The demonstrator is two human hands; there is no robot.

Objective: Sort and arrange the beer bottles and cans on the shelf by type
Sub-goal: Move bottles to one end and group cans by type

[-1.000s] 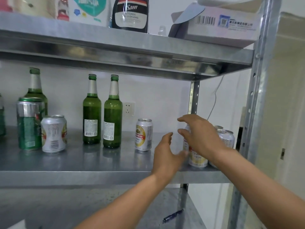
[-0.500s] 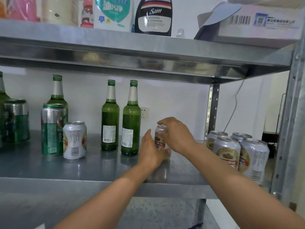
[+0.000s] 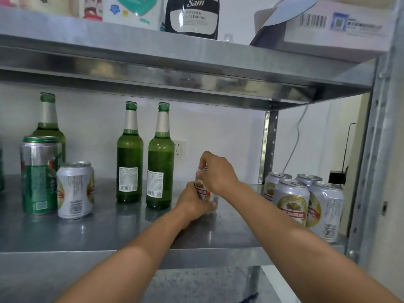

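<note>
Gripping one silver can with both hands

Fingers of the right hand [image 3: 218,173] are curling over the top of the silver can [image 3: 202,190]; the left hand [image 3: 192,204] is wrapping its lower body. It's standing upright mid-shelf [image 3: 109,232], just right of two green bottles [image 3: 130,158]. A cluster of matching cans [image 3: 293,202] is sitting at the right end; a tall green can [image 3: 39,176] is standing far left.

Three green bottles [image 3: 130,160] [image 3: 161,162] [image 3: 49,127]; one green can [image 3: 39,176]; six silver cans [image 3: 75,190] [image 3: 202,190] [image 3: 272,186] [image 3: 308,178] [image 3: 293,204] [image 3: 326,213].
</note>
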